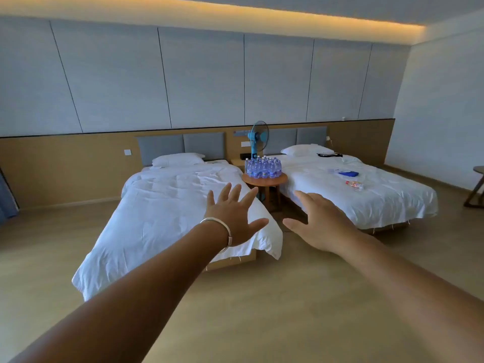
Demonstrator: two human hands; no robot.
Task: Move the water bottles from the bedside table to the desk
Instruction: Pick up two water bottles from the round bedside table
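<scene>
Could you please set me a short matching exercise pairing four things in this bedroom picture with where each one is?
Things:
1. water bottles
2. blue fan
3. silver bangle
4. lone bottle

Places:
A. lying on the right bed
B. on the left wrist
C. clustered on the round table
D. behind the round table, between the beds

Pairs: 1-C, 2-D, 3-B, 4-A

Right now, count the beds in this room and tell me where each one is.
2. One bed is left of the round bedside table holding the water bottles; the other bed is right of it. None seem hidden.
</scene>
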